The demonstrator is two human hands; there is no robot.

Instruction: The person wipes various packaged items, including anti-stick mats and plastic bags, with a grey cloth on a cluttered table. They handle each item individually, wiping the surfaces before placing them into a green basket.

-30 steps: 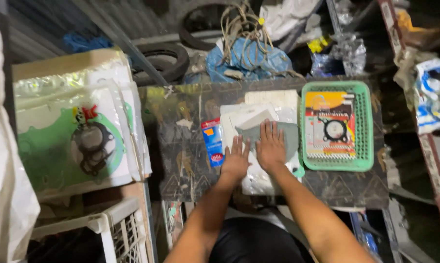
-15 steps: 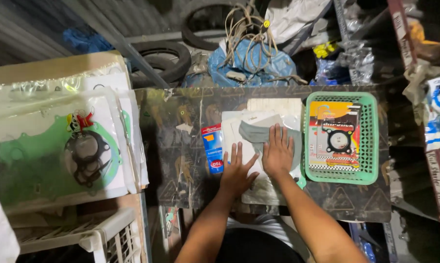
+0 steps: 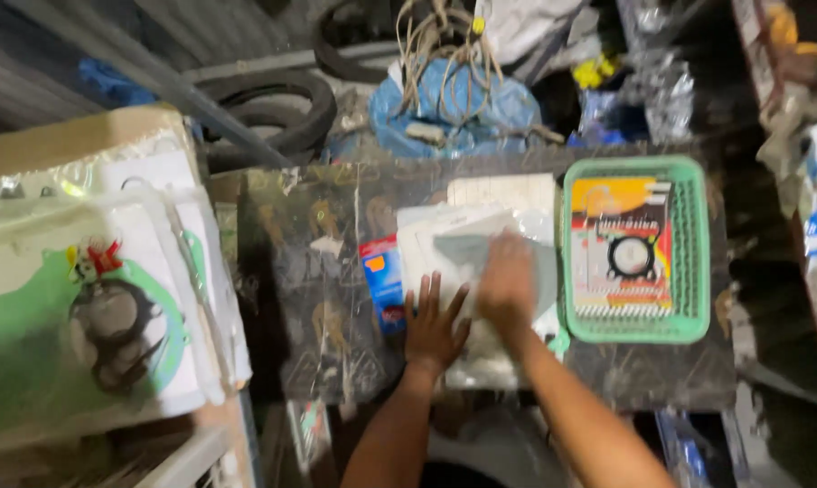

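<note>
- Fingers of the left hand (image 3: pixel 434 323) are spread wide and pressed flat on the clear plastic packet (image 3: pixel 481 271); nothing is gripped.
- Fingers of the right hand (image 3: pixel 508 282) are blurred, so whether they lie flat or curl cannot be told; the palm rests on the same packet, just beside the left hand.
- That packet lies in the middle of the dark patterned table (image 3: pixel 318 298), with a grey curved sheet (image 3: pixel 463 246) showing through it; both hands cover its lower part.
- A small blue and red pack (image 3: pixel 381 282) lies touching the packet's left edge, partly under the left thumb.
- A green plastic basket (image 3: pixel 698 244) sits just right of the packet and holds a flat card pack (image 3: pixel 624 246) with a dark ring on it; details are smeared.
- Large bagged sheets with green shapes (image 3: pixel 92 307) are stacked at the left, cut off by the frame edge.
- Beyond the table, tyres (image 3: pixel 273 108) and a blue bag (image 3: pixel 454 108) under tangled cords are dim and hard to read.
</note>
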